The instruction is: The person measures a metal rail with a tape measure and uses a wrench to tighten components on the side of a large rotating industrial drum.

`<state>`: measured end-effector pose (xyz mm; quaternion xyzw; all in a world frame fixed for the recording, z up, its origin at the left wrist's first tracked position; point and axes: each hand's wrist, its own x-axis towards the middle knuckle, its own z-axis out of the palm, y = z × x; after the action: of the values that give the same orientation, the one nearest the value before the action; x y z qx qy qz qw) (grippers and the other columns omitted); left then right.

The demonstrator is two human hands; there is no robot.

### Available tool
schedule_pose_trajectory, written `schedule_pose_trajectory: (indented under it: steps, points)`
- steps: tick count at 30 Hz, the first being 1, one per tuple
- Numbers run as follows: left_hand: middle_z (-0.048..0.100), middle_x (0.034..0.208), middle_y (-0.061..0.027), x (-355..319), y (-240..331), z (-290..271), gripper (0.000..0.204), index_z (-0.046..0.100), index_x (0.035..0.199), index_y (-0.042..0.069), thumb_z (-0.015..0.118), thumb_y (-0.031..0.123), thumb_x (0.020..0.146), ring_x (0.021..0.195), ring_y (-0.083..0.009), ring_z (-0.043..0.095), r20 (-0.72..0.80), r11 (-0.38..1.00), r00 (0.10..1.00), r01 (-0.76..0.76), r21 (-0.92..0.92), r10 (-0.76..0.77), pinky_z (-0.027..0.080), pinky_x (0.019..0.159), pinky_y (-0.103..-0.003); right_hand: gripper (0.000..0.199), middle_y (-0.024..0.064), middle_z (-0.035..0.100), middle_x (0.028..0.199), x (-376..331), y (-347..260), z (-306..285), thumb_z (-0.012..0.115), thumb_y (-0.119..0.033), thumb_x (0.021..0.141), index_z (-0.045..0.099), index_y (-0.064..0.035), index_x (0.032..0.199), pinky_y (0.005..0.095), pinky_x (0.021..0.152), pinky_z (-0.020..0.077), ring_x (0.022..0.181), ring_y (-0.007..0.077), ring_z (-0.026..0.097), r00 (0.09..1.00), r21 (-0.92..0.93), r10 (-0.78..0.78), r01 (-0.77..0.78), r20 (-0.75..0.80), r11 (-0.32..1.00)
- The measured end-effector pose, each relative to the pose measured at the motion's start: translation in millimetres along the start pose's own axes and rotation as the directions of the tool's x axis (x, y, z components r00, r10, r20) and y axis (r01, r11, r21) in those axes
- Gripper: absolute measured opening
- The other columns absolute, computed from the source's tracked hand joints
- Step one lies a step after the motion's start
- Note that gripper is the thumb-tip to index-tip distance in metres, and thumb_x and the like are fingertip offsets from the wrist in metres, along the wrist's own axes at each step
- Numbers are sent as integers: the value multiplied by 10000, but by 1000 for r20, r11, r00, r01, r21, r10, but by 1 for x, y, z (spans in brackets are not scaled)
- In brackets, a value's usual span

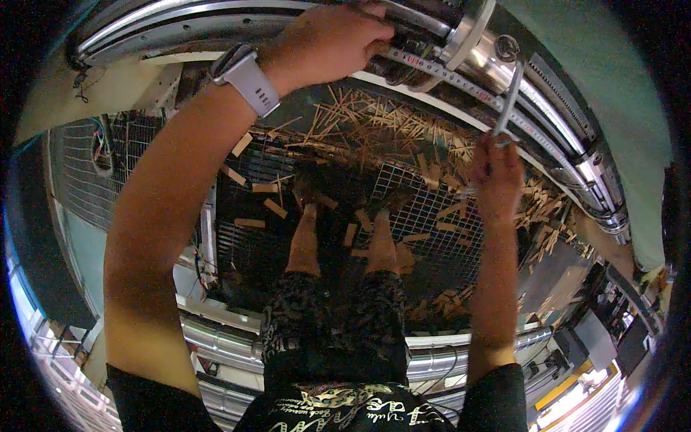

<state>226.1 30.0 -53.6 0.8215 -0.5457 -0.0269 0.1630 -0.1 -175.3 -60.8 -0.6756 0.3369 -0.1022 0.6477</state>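
At the top of the head view, my left hand (pixel 335 39) reaches onto the machine's metal rail assembly, its fingers curled at the end of a white scale strip (pixel 450 74) with black and red markings. What those fingers grip is hidden. My right hand (pixel 497 173) is slightly blurred and closed round the lower end of a slim silver wrench (pixel 512 97). This tool stands upright in the picture and crosses the scale strip. Its upper end lies by a shiny round metal collar (pixel 486 59) on the polished shaft (pixel 551 111).
Thin wooden sticks (pixel 360 115) and flat wood pieces (pixel 273 207) litter the floor below. A wire grid (pixel 432 201) lies by my feet. Behind my legs run metal rollers (pixel 223 345). Green cloth or sheeting (pixel 604 93) covers the machine's far right side.
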Motion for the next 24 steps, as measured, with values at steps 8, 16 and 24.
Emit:
schedule_pose_trajectory:
  steps: [8,16,24]
  points:
    - [344,551,-143,7,15,-25,173,376,666,25,440,62,823,466,-279,399,268,990,958,126,-67,-104,349,518,-419,189,-36,485,654,28,-25,-50,504,-277,890,531,-92,918,192,455,210,507,30,295,987,-289,-90,126,136,949]
    - [455,690,-127,-4,-5,17,225,525,744,0,486,173,882,581,-199,402,24,-142,999,20,-990,-29,348,581,-362,266,-37,458,708,53,-39,-85,447,-324,917,519,-68,903,160,526,284,586,33,375,951,-445,-126,247,284,861]
    - [377,618,-76,2,-19,12,206,507,721,-28,463,84,888,552,-177,350,131,570,991,119,-813,-21,298,561,-331,272,-27,478,832,64,-45,-96,444,-337,916,512,-74,918,168,610,328,687,53,404,935,-470,-98,260,341,844]
